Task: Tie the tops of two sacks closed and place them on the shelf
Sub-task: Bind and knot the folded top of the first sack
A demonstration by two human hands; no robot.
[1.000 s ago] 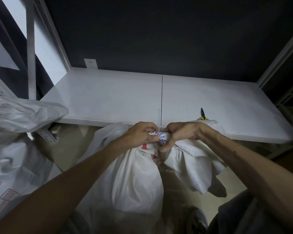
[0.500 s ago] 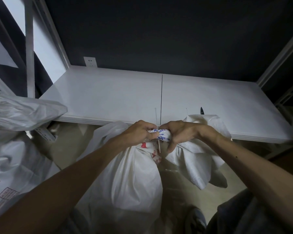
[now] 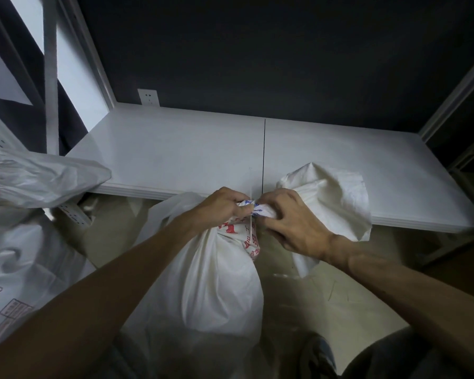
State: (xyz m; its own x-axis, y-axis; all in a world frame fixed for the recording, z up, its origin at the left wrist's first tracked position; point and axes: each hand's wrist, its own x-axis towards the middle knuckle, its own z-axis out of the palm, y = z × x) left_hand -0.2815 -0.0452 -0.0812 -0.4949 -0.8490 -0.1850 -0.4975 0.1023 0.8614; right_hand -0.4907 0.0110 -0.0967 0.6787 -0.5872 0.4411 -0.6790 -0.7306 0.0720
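Here, left hand (image 3: 225, 206) and right hand (image 3: 292, 224) clench a white woven sack (image 3: 211, 283) at its gathered neck, by the white shelf (image 3: 175, 149) edge; cinching seems next.

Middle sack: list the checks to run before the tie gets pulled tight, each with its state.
1. Neck bunched, gripped by left hand and right hand: ok.
2. Thin white tie looped round neck: cannot tell.
3. Loose top beyond the grip, right side: ok.
4. Shelf shows bare board for it: ok.
5. Sack at left tied: cannot tell.
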